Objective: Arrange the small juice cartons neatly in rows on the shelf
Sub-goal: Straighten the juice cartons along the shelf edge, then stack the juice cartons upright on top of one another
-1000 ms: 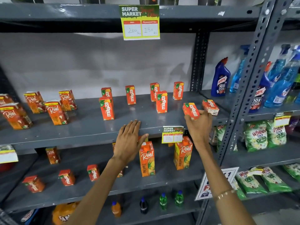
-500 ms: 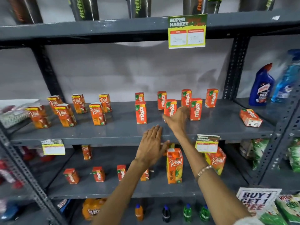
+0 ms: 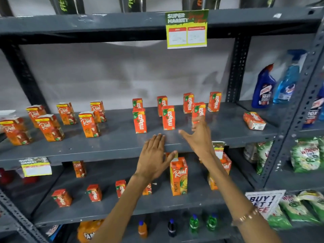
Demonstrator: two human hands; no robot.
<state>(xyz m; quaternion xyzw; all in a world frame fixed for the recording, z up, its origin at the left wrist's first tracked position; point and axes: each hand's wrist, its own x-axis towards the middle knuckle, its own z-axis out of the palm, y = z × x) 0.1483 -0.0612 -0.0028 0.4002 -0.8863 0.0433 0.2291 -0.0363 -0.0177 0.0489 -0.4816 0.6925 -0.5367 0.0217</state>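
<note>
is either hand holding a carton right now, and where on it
Neither. The right hand is open, its fingers spread just in front of a standing Maaza carton without closing on it. The left hand lies flat on the shelf edge.

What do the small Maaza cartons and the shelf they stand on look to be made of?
Maaza cartons: probably coated paperboard, given the sharp folded edges and slightly glossy orange print. Shelf: apparently grey painted steel with a smooth, faintly reflective deck, held by a perforated angle post.

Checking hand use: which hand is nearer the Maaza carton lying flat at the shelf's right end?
Right hand: left of the flat carton. Left hand is farther left, at the shelf edge.
</note>
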